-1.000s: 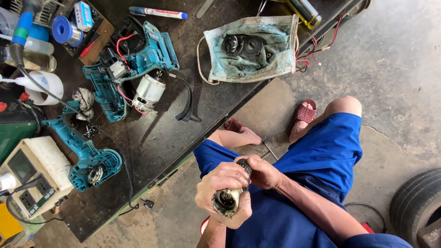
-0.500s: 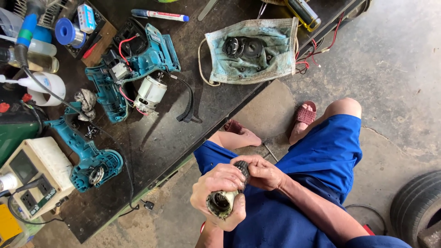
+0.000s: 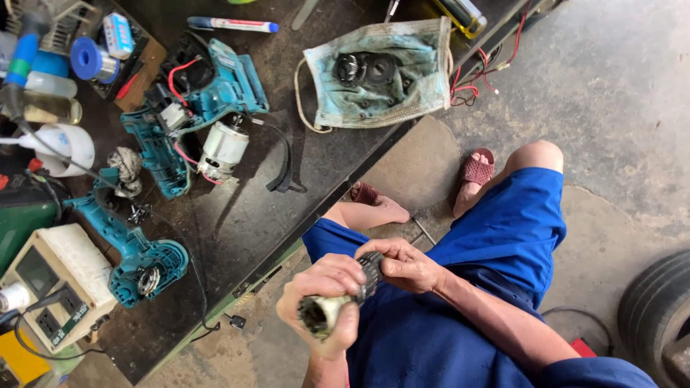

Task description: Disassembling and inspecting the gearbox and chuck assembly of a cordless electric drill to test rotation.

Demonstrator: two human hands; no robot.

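Note:
My left hand [image 3: 321, 298] grips a cylindrical metal drill part [image 3: 320, 313], its open, greasy end facing the camera. My right hand [image 3: 404, 264] pinches the dark ribbed far end [image 3: 370, 269] of the same part. Both hands hover over my lap in blue shorts [image 3: 496, 251], just off the edge of the dark workbench [image 3: 244, 215]. On the bench lie an opened teal drill housing [image 3: 194, 108] with its white motor [image 3: 223, 147] and the other teal housing half [image 3: 133, 251].
A dirty face mask [image 3: 402, 86] holds black gears [image 3: 366, 70]. A marker pen [image 3: 233, 24], tape roll [image 3: 90, 59], bottles [image 3: 50, 97], a beige meter box [image 3: 54, 284] and a black strap [image 3: 285, 169] crowd the bench. A tyre [image 3: 658, 309] stands at the right on concrete.
Both hands have shifted slightly left and down with the part; the right fingers have moved along its ribbed end. The bench items stay put.

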